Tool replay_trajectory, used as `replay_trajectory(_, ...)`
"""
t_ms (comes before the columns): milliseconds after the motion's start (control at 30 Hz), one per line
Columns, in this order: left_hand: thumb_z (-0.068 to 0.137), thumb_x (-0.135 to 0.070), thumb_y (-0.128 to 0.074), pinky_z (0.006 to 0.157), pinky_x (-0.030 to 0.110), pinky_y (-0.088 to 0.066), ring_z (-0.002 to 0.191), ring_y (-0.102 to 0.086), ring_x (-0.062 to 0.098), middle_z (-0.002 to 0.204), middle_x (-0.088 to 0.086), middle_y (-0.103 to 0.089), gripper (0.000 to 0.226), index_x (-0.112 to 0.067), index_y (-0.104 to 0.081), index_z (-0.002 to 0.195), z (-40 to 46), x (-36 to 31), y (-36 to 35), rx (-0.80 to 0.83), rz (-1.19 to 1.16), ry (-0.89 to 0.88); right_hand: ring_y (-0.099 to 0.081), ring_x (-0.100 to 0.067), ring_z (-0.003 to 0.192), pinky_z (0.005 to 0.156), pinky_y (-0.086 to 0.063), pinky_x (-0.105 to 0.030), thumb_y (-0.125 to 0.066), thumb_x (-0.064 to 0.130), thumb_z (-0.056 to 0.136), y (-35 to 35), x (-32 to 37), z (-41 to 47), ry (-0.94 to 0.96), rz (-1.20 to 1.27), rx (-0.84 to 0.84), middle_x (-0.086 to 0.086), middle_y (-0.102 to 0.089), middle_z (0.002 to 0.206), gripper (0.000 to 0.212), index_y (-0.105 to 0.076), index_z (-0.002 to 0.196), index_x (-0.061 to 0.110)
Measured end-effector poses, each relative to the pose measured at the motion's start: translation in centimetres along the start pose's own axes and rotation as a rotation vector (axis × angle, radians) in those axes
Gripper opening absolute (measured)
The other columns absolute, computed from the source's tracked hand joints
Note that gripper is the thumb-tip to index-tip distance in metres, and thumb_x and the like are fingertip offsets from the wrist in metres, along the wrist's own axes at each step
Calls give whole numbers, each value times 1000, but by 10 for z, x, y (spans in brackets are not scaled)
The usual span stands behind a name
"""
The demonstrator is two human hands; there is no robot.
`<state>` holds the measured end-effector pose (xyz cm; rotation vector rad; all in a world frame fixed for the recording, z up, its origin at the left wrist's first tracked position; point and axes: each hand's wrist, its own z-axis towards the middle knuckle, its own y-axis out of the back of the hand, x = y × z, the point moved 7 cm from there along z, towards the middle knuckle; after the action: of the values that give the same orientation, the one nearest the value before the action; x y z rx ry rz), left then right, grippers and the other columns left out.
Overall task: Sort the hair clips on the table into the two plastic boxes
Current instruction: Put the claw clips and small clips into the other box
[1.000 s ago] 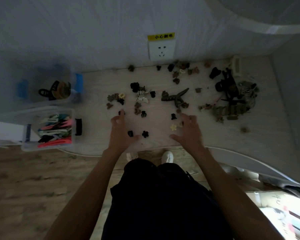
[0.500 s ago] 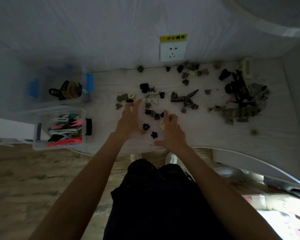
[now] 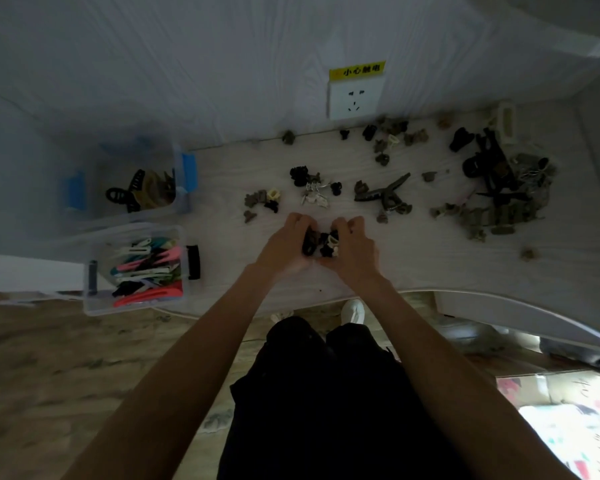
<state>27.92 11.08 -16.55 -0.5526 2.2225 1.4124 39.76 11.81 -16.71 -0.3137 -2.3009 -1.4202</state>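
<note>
Presently: left hand (image 3: 284, 242) and right hand (image 3: 355, 245) curled, cupping small clips (image 3: 321, 241) | loose clips (image 3: 383, 195) beyond | two boxes (image 3: 97, 306) left.

two clear plastic boxes stood at the left of the desk (image 3: 413, 268): the far box (image 3: 184, 199) with blue latches and the near box (image 3: 94, 306) with dark latches. two hands, the left hand (image 3: 284, 245) and the right hand (image 3: 355, 249), cupped one small heap of clips (image 3: 321, 242) between them. one wall socket (image 3: 355, 98) carried one yellow label (image 3: 357, 71). the loose clips on the desk were too many and too blurred to count.
</note>
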Motion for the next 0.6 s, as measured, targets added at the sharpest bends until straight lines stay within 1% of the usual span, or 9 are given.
replay_trajectory(100, 71, -15, -73, 69, 25, -34, 101, -53, 24, 121, 8, -45, 45, -9, -50, 109, 1, 2, 1, -4, -46, 36, -55, -31, 86, 65, -40, -33, -76, 33, 71, 1, 1, 3, 14, 25, 21, -13, -39, 115, 56, -43, 111, 11)
replay_trajectory(200, 73, -17, -72, 66, 25, -30, 92, -54, 23, 111, 5, -50, 41, -10, -48, 105, 3, 6, 1, -25, -86, 84, -56, -34, 92, 69, -42, -35, -71, 24, 75, -2, 5, 2, 43, 25, 36, -13, -41, 120, 51, -44, 118, 13)
replay_trajectory(267, 73, -20, -72, 70, 26, -34, 92, -56, 20, 109, 1, -54, 47, -16, -44, 111, 4, 7, 1, -20, -151, 109, -56, -35, 96, 73, -45, -38, -65, 20, 78, -4, 7, 1, 53, 19, 35, -11, -42, 123, 50, -44, 123, 16)
replay_trajectory(333, 73, -22, -73, 78, 26, -38, 101, -57, 18, 116, -1, -58, 55, -23, -43, 119, 5, 6, 0, 6, -188, 101, -56, -35, 97, 74, -45, -38, -64, 19, 79, -4, 8, 1, 45, 37, 36, -11, -43, 124, 49, -44, 124, 15)
replay_trajectory(367, 74, -22, -72, 82, 26, -39, 106, -56, 18, 121, 0, -57, 56, -23, -44, 122, 6, 5, -1, 15, -179, 85, -56, -35, 98, 74, -44, -37, -63, 19, 79, -3, 8, 1, 38, 55, 36, -11, -44, 124, 49, -45, 124, 15)
replay_trajectory(467, 78, -26, -69, 86, 29, -39, 109, -54, 20, 120, 3, -58, 46, -20, -50, 119, 8, 6, -1, 5, -175, 66, -56, -34, 100, 75, -42, -35, -62, 18, 81, 2, 6, 1, 21, 126, 12, -11, -46, 123, 45, -47, 124, 15)
replay_trajectory(533, 79, -27, -69, 89, 30, -43, 108, -55, 21, 119, 4, -58, 43, -20, -52, 118, 6, 5, 3, -8, -235, 51, -55, -33, 101, 77, -43, -36, -59, 18, 85, 7, 7, -1, 43, 138, 6, -11, -46, 123, 43, -47, 126, 15)
replay_trajectory(600, 81, -23, -69, 89, 29, -48, 105, -57, 19, 119, 4, -58, 41, -18, -53, 119, 0, 2, 10, -13, -339, 28, -55, -35, 103, 82, -45, -40, -57, 16, 88, 12, 13, -4, 104, 104, 7, -13, -45, 126, 43, -45, 129, 14)
